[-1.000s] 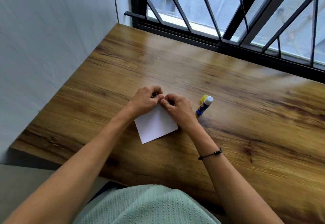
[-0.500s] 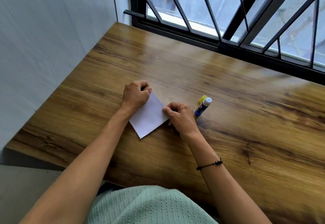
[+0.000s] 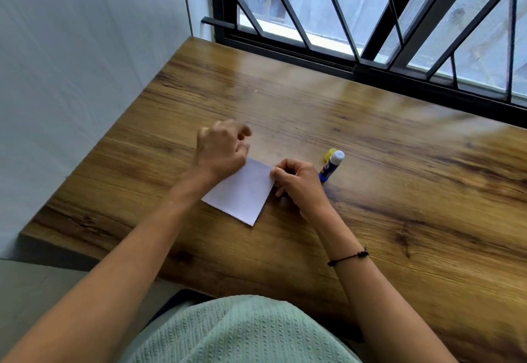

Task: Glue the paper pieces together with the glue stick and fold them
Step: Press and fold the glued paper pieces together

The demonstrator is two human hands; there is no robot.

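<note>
A folded white paper [image 3: 242,193] lies flat on the wooden table [image 3: 385,191], turned like a diamond. My right hand [image 3: 299,184] has curled fingers and pinches the paper's right corner against the table. My left hand [image 3: 221,153] is over the paper's upper left edge, its wrist covering that edge. Its fingers are curled and blurred, past the paper, with nothing seen between them. A glue stick [image 3: 330,167] with a blue body and white tip lies just right of my right hand, its yellow cap [image 3: 330,153] right behind it.
A white wall [image 3: 85,77] runs along the table's left side. A black barred window [image 3: 370,34] closes the far edge. The table's near edge is by my lap, which is covered with pale green cloth [image 3: 242,331].
My hands were together at the paper's top, then parted. The left hand slid left along the upper edge and now lifts its fingers. The right hand stays on the right corner.
</note>
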